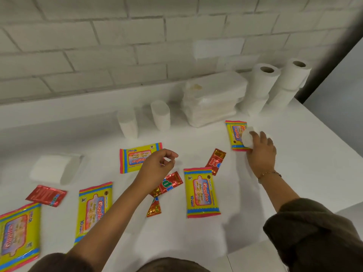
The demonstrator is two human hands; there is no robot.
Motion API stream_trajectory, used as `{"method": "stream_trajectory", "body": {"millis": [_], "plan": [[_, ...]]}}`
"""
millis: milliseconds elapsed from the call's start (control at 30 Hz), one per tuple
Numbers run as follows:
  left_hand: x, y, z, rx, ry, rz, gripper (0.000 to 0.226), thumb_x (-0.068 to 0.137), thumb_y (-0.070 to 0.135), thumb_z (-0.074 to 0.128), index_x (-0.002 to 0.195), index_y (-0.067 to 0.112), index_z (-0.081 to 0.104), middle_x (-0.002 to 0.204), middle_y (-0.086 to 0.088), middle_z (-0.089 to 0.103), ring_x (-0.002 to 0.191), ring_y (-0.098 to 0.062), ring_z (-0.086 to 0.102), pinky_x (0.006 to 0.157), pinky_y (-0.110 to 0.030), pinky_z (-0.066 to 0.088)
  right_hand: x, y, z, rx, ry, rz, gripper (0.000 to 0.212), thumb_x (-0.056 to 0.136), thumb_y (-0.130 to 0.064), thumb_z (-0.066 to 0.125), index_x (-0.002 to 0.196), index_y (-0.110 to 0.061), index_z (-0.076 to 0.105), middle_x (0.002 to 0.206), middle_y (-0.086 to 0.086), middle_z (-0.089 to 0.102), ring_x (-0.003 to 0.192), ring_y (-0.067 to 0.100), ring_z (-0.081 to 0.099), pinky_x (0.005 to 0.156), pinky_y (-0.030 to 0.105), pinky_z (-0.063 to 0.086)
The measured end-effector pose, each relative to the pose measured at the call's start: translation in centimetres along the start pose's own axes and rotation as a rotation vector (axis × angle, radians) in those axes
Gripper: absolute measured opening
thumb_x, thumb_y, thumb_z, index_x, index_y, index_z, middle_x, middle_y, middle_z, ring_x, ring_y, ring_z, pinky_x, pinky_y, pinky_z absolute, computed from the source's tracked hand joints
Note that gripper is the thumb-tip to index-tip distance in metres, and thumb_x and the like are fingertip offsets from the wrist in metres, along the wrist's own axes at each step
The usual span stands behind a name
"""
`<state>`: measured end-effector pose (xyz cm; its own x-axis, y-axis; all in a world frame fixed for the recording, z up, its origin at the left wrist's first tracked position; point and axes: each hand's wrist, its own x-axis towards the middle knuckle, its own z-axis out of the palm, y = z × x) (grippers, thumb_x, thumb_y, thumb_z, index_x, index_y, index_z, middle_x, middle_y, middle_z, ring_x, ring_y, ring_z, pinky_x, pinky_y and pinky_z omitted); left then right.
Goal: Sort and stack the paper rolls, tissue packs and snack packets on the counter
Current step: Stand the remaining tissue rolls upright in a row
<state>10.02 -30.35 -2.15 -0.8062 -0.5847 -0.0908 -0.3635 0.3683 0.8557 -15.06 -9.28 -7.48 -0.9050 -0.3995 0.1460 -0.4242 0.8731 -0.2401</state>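
My right hand (261, 152) grips a small white paper roll (247, 137) over a yellow wipes pack (234, 134) at the right. My left hand (159, 163) hovers with loosely curled fingers, holding nothing, above another yellow wipes pack (135, 157). More yellow packs lie at the centre (201, 193), left (92, 209) and far left (17, 234). Red snack packets (216, 160) (170, 183) (46, 195) are scattered between them. Two short white rolls (127, 124) (161, 114) stand near the wall. A white tissue pack (57, 168) lies at the left.
A stack of white tissue packs (212, 99) sits at the back right, beside two columns of stacked tall paper rolls (259, 87) (290, 81). A white brick wall (117, 46) backs the white counter (294, 173), whose right edge drops off by a dark corner.
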Motion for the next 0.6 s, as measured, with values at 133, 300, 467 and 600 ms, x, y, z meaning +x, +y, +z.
{"method": "stream_trajectory", "body": {"millis": [133,300,467,600], "plan": [[-1.3,-2.3,-3.0,0.094,-0.011,-0.077,0.015,0.088,0.018,0.058,0.097,0.029,0.059,0.101,0.009,0.06,0.082,-0.004,0.056,0.063,-0.013,0.044,-3.0,-2.6,-0.9,0.213,0.099,-0.072,0.058,0.081,-0.016,0.061,0.134,-0.017,0.036,0.145,0.015,0.037,0.127,0.039,0.041,0.098,0.054,0.042],[-4.7,-6.4,-6.9,0.247,0.01,-0.232,0.028,0.083,0.028,0.064,0.111,0.027,0.057,0.114,0.003,0.056,0.094,-0.011,0.054,0.076,-0.024,0.043,-8.3,-8.9,-2.3,0.501,0.065,-0.112,0.061,0.084,-0.02,0.06,0.136,-0.026,0.03,0.148,0.003,0.036,0.132,0.025,0.04,0.096,0.047,0.047],[-7.8,-9.1,-7.6,0.207,-0.083,-0.361,0.056,0.073,0.039,0.072,0.123,0.031,0.047,0.114,0.009,0.051,0.104,-0.011,0.053,0.089,-0.028,0.046,-12.1,-15.3,-2.7,0.68,-0.064,-0.147,0.061,0.084,-0.02,0.061,0.137,-0.029,0.03,0.144,-0.003,0.041,0.125,0.021,0.047,0.09,0.03,0.047],[-8.9,-10.0,-7.5,0.117,-0.101,-0.394,0.068,0.071,0.035,0.073,0.13,0.035,0.038,0.116,0.007,0.052,0.103,-0.011,0.054,0.088,-0.026,0.047,-13.4,-19.0,-2.1,0.789,-0.187,-0.208,0.062,0.084,-0.022,0.061,0.136,-0.034,0.029,0.141,-0.006,0.042,0.122,0.018,0.049,0.092,0.036,0.053]]}}
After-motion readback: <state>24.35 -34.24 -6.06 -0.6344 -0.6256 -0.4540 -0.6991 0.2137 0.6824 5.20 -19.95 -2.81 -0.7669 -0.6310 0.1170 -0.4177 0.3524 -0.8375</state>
